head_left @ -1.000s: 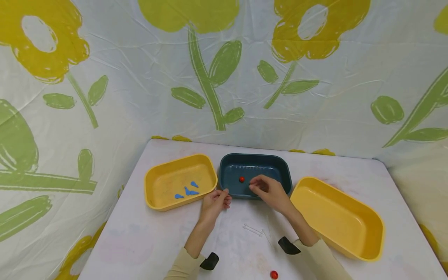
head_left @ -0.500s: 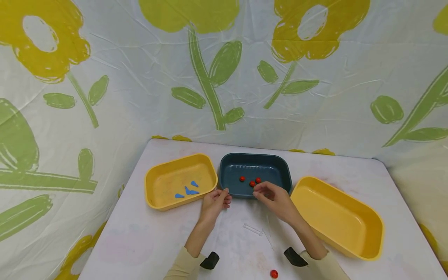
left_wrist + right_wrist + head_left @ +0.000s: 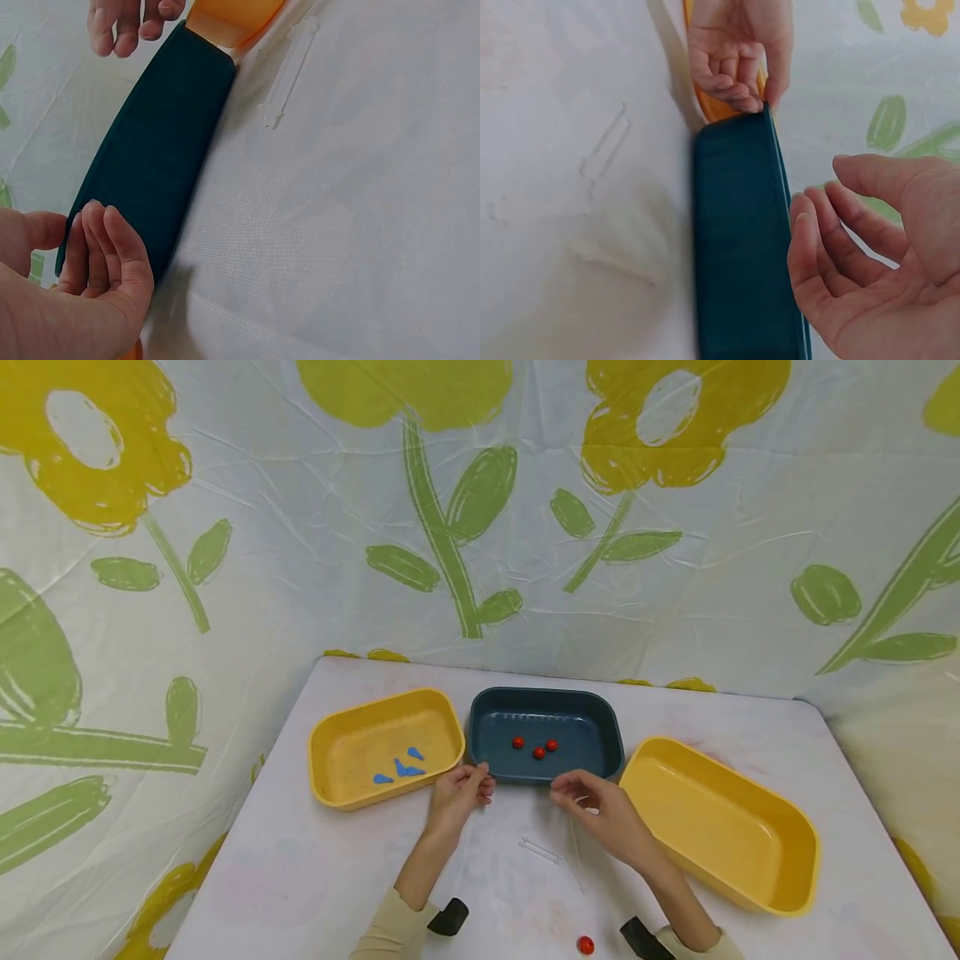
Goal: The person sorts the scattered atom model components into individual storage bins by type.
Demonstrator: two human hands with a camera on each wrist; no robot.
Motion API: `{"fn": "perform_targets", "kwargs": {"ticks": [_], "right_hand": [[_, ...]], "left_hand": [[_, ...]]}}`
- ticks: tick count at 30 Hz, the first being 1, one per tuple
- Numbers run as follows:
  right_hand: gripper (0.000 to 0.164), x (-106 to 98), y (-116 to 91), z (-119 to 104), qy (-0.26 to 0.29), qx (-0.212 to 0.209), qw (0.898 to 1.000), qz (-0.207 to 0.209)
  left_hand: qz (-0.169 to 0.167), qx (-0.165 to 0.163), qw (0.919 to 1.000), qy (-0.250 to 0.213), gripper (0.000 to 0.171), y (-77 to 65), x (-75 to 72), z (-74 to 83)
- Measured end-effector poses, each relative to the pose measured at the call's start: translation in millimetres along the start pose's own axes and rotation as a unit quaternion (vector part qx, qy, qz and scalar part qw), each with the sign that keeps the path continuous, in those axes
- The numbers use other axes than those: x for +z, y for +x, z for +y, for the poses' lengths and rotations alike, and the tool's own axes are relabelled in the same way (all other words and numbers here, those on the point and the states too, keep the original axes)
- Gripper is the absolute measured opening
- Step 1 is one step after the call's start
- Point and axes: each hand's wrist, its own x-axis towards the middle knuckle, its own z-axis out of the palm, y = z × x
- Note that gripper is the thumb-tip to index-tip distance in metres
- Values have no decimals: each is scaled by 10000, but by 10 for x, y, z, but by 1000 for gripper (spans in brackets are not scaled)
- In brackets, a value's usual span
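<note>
My left hand [image 3: 456,797] pinches the near left rim of the dark teal tray [image 3: 573,731]; in the left wrist view its thumb is over the rim and its fingers lie against the outer wall [image 3: 161,142]. Inside the tray sit 3 small red balls, including a left ball [image 3: 518,742] and a front ball [image 3: 538,752]. My right hand [image 3: 600,814] hovers just in front of the tray's near right edge. In the right wrist view, that hand [image 3: 877,247] has its thumb and bent fingers apart, with nothing between them.
A yellow tray [image 3: 360,727] with several blue teardrop-shaped pieces [image 3: 405,768] stands left. Another yellow tray [image 3: 720,793] stands right. Thin whitish sticks [image 3: 540,851] lie on the table before me, and a red ball [image 3: 585,945] lies near the front.
My right hand has drawn back from over the teal tray toward me. Two more red balls now show in the tray beside the first. My left hand has stayed on the rim.
</note>
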Motion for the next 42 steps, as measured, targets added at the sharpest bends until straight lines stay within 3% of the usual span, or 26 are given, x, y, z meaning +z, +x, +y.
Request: {"fn": "perform_targets", "kwargs": {"ticks": [16, 22, 36, 39, 42], "right_hand": [[26, -11, -290, -4, 198, 372, 9990, -120], [26, -24, -411, 55, 176, 690, 9967, -386], [23, -25, -796, 245, 395, 219, 9936, -1038], [22, -22, -884, 280, 477, 318, 9894, -1335], [24, -17, -947, 303, 682, 879, 9785, -1735]], "left_hand": [[22, -3, 10000, -45, 28, -7, 14, 10], [40, -54, 10000, -61, 27, -6, 20, 14], [16, -69, 10000, 13, 26, -2, 10, 7], [27, -62, 10000, 19, 27, -4, 11, 11], [32, -88, 9999, 40, 28, -6, 13, 13]]}}
